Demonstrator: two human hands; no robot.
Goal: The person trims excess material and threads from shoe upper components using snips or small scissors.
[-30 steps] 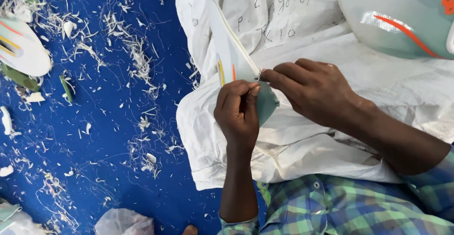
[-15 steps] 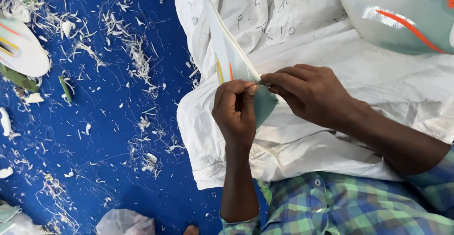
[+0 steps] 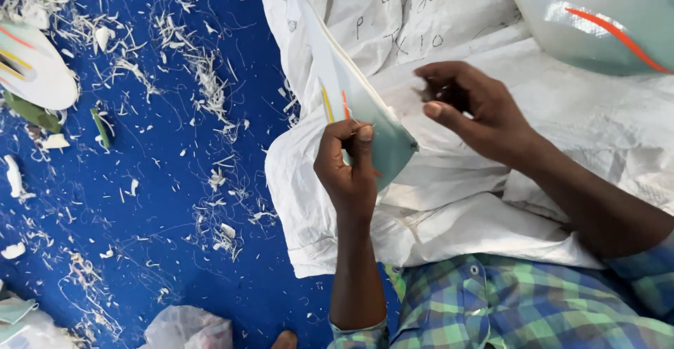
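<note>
Pulling my right hand (image 3: 470,114) off the thin pale-green curved piece (image 3: 365,121), fingers now loosely curled around nothing I can see, I keep that piece pinched edge-up in my left hand (image 3: 349,170) over the white sack (image 3: 449,201).

Left hand (image 3: 347,170): grips pale green sheet (image 3: 361,110) — over white sack (image 3: 435,12).
Right hand (image 3: 470,110): just right of the sheet.

Two hands (image 3: 347,170) (image 3: 470,110), three pale-green moulded pieces (image 3: 365,117) (image 3: 597,19) (image 3: 31,68), one white woven sack (image 3: 449,229).
</note>
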